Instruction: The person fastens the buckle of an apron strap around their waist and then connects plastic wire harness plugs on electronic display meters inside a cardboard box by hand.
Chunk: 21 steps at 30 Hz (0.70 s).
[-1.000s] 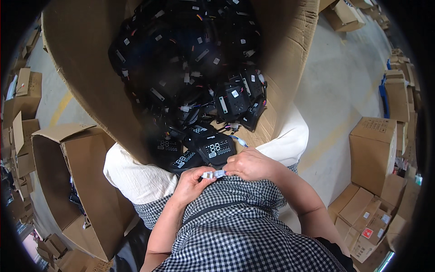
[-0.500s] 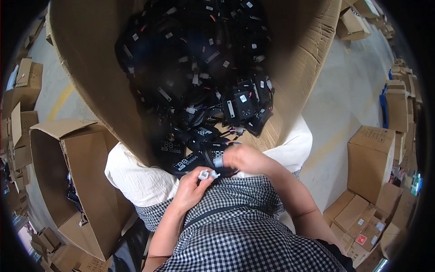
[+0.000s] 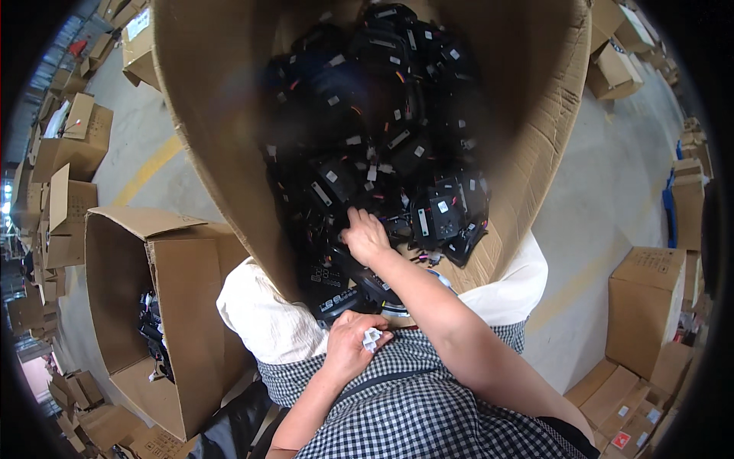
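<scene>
Head view: right hand (image 3: pixel 365 236) touches black parts (image 3: pixel 382 153)

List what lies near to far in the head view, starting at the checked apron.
Checked apron → left hand closed on a small white scrap → right hand among the black parts → pile of black electronic parts → far wall of the big cardboard box.

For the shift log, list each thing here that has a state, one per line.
Big box: open, tipped toward the person, full of black parts.
Black parts: piled loose, wires tangled.
Right hand: reaching into the pile, touching the parts.
Left hand: closed on a crumpled white scrap.
Side box: open, flaps up, few black parts at the bottom.
Brown box at right: closed.
</scene>
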{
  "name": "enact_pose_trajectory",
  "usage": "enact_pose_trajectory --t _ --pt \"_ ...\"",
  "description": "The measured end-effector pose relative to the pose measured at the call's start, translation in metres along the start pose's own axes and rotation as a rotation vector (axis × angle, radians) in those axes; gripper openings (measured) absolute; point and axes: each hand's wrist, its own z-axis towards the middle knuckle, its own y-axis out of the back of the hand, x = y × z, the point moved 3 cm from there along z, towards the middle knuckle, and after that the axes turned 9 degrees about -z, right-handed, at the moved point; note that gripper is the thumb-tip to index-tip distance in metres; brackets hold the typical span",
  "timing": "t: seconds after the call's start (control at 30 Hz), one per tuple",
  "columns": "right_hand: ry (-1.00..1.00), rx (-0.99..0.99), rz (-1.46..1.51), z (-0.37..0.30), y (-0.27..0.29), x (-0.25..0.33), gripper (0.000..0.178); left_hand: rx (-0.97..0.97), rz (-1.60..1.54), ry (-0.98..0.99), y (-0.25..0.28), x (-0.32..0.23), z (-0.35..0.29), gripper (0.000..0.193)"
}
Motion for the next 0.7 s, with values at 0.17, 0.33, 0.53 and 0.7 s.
enact_pose_trajectory --t 0.17,0.33,0.53,0.7 --pt "-0.159 -0.180 0.136 -0.003 -0.030 -0.031 0.019 -0.076 -0.035 -0.067 -0.003 -0.007 0.006 0.022" --pt "-0.045 -0.219 -0.145 -0.013 0.020 -0.006 0.018 -0.094 -0.024 -0.080 0.003 -0.003 -0.006 0.022" --pt "-0.019 -0.170 0.154 -0.042 0.031 -0.033 0.017 -0.133 -0.037 -0.103 0.004 -0.006 -0.014 0.022" --pt "-0.282 0.334 0.908 -0.001 0.012 -0.015 0.024 -0.135 -0.024 -0.130 0.003 -0.008 -0.013 0.021"
